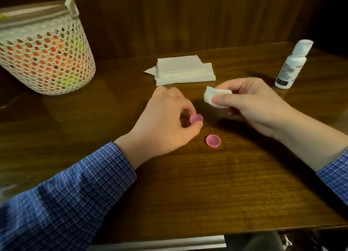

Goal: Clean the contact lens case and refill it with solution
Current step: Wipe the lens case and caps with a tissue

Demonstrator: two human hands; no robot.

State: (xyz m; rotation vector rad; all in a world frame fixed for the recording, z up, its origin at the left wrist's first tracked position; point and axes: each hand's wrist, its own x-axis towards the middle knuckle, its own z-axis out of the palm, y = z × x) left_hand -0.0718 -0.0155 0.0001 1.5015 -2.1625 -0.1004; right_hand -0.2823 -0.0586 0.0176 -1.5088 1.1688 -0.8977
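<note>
Loose cap (213, 140) sits nearest me (parked clear). Left hand (165, 122) pinches the other cap (252, 118) up for wiping; right hand (252, 103) grips tissue (214, 97). Case itself isn't visible; bottle (291, 66) waits.

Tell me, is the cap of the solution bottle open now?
No, the white solution bottle stands upright at the far right of the table with its cap closed, and neither hand touches it.
</note>
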